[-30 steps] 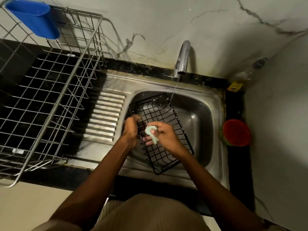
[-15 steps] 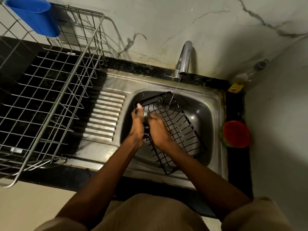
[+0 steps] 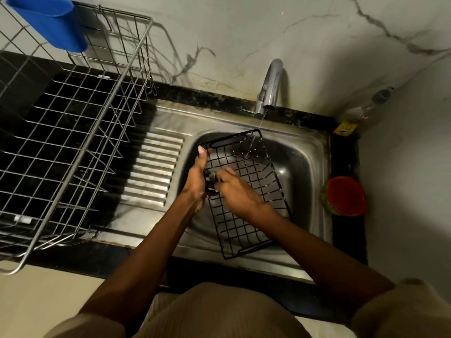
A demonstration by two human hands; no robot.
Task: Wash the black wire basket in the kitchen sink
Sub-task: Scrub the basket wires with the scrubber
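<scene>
The black wire basket (image 3: 253, 167) is tilted inside the steel sink (image 3: 307, 167), its far end under a thin stream from the tap (image 3: 269, 86). My left hand (image 3: 199, 178) grips the basket's left rim, thumb raised along the wire. My right hand (image 3: 234, 189) presses a small pale green scrubber (image 3: 211, 173) against the basket's left side, right beside the left hand. Most of the scrubber is hidden by the fingers.
A large steel dish rack (image 3: 73, 132) stands on the black counter at the left, with a blue cup (image 3: 51, 25) hung on its far corner. The ribbed drainboard (image 3: 153, 167) lies between rack and basin. A red-lidded tub (image 3: 345, 196) and a bottle (image 3: 361, 111) sit at the right.
The basket was swung further under the tap, then shifted slightly toward me. My right hand with the scrubber moved from the basket's middle to its left rim, beside the left hand.
</scene>
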